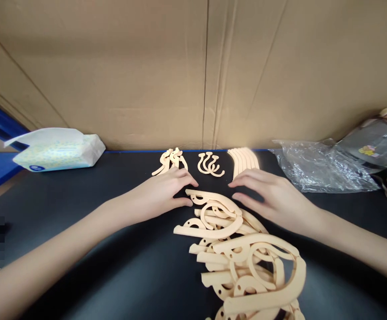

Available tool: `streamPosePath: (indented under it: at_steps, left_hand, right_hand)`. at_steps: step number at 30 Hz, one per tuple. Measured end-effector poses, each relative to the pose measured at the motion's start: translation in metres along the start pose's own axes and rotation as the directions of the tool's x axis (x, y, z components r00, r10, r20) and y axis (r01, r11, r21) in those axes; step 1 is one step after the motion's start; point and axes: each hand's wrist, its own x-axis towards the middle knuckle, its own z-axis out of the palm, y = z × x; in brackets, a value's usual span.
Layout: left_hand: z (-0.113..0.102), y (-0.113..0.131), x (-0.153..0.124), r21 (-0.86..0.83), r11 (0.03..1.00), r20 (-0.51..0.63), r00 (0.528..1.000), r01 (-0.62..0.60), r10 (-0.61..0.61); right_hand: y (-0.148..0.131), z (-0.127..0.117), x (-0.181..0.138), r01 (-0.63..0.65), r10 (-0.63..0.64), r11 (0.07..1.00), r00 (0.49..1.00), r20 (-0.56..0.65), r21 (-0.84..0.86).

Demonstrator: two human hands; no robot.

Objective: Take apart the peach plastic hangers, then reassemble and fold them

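Observation:
A heap of flat pale wooden curved pieces (243,258) lies on the black table (80,200) in front of me. My left hand (161,193) rests palm down at the heap's far left end, fingers stretched out, thumb touching the topmost long piece (213,197). My right hand (273,195) hovers flat over the heap's far right side, fingers spread, nothing in it. Behind the hands lie three sorted groups: small hooked pieces (170,161), small curled hooks (209,164), and a row of long curved strips (245,159).
A cardboard wall (193,66) closes off the back of the table. A pack of tissues (58,150) lies at the back left. Crumpled clear plastic bags (316,171) and a grey bag (376,144) sit at the right.

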Motion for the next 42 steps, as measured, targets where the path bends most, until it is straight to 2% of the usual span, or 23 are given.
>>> streamPosePath:
  at_steps: [3,5,6,8,11,12,14,17,18,20,22,23,24,26,28,30,31,35,38,40,42]
  left_hand:
    - [-0.001,0.003,0.009,-0.086,0.996,0.014,1.0,-0.001,0.002]
    - [-0.004,0.004,0.013,-0.244,0.969,0.034,0.999,0.033,-0.025]
    - [-0.007,0.004,0.015,-0.363,0.93,0.044,0.998,0.058,-0.045]
    - [-0.012,0.006,0.019,-0.602,0.792,0.041,0.994,0.103,-0.098]
    - [-0.019,0.011,0.025,-0.802,0.586,-0.027,0.973,0.116,-0.229]
    - [-0.02,0.012,0.028,-0.832,0.542,-0.054,0.957,0.116,-0.286]
    - [-0.024,0.016,0.035,-0.882,0.46,-0.105,0.911,0.1,-0.398]
    - [-0.031,0.022,0.047,-0.927,0.371,-0.149,0.862,0.048,-0.484]
    - [-0.033,0.024,0.051,-0.926,0.374,-0.154,0.865,0.042,-0.478]
    - [-0.036,0.028,0.06,-0.894,0.447,-0.186,0.877,0.037,-0.444]
    - [-0.037,0.031,0.067,-0.83,0.557,-0.247,0.875,0.031,-0.417]
    - [-0.036,0.032,0.071,-0.795,0.606,-0.278,0.868,0.032,-0.411]
    - [-0.035,0.034,0.073,-0.764,0.645,-0.308,0.859,0.033,-0.408]
    - [-0.032,0.036,0.074,-0.704,0.709,-0.36,0.842,0.037,-0.401]
    - [-0.032,0.036,0.071,-0.542,0.837,-0.452,0.815,0.072,-0.363]
    - [-0.034,0.029,0.065,-0.329,0.929,-0.496,0.805,0.171,-0.324]
    - [-0.037,0.022,0.062,-0.239,0.942,-0.485,0.811,0.236,-0.327]
    - [-0.042,-0.025,0.05,-0.263,0.89,-0.351,0.822,0.373,-0.448]
    - [-0.036,-0.058,0.045,-0.288,0.846,-0.321,0.787,0.45,-0.528]
    - [-0.03,-0.068,0.043,-0.29,0.823,-0.324,0.76,0.488,-0.564]
    - [-0.025,-0.067,0.041,-0.281,0.813,-0.371,0.724,0.509,-0.582]
  right_hand:
    - [-0.013,0.008,0.013,-0.056,0.052,0.997,0.996,0.073,0.059]
    - [-0.016,0.014,0.023,-0.113,0.099,0.981,0.991,0.09,0.16]
    - [-0.016,0.017,0.028,-0.143,0.124,0.961,0.988,0.094,0.236]
    - [-0.015,0.019,0.039,-0.169,0.155,0.89,0.986,0.068,0.423]
    - [-0.011,0.014,0.056,-0.133,0.185,0.778,0.983,-0.022,0.614]
    - [-0.01,0.01,0.061,-0.129,0.197,0.784,0.979,-0.047,0.607]
    - [-0.006,0.002,0.071,-0.143,0.21,0.869,0.973,-0.092,0.473]
    - [-0.002,-0.009,0.082,-0.13,0.141,0.989,0.97,-0.196,0.069]
    - [-0.001,-0.011,0.086,-0.13,0.109,0.988,0.968,-0.225,-0.08]
    - [0.001,-0.012,0.092,-0.145,0.065,0.935,0.967,-0.245,-0.324]
    - [0.003,-0.012,0.098,-0.148,0.052,0.883,0.974,-0.221,-0.445]
    - [0.005,-0.013,0.101,-0.143,0.056,0.887,0.977,-0.205,-0.439]
    - [0.007,-0.013,0.103,-0.143,0.078,0.923,0.979,-0.191,-0.358]
    - [0.014,-0.017,0.105,-0.173,0.167,0.984,0.976,-0.14,-0.032]
    - [0.023,-0.023,0.104,-0.229,0.255,0.928,0.965,-0.053,0.293]
    - [0.035,-0.03,0.101,-0.29,0.321,0.843,0.947,0.01,0.453]
    - [0.042,-0.032,0.099,-0.317,0.358,0.793,0.933,0.022,0.52]
    - [0.065,-0.033,0.088,-0.414,0.473,0.58,0.872,0.124,0.702]
    - [0.072,-0.026,0.08,-0.415,0.511,0.473,0.848,0.142,0.777]
    - [0.074,-0.021,0.076,-0.401,0.542,0.417,0.83,0.132,0.816]
    - [0.075,-0.017,0.075,-0.375,0.577,0.377,0.81,0.102,0.847]
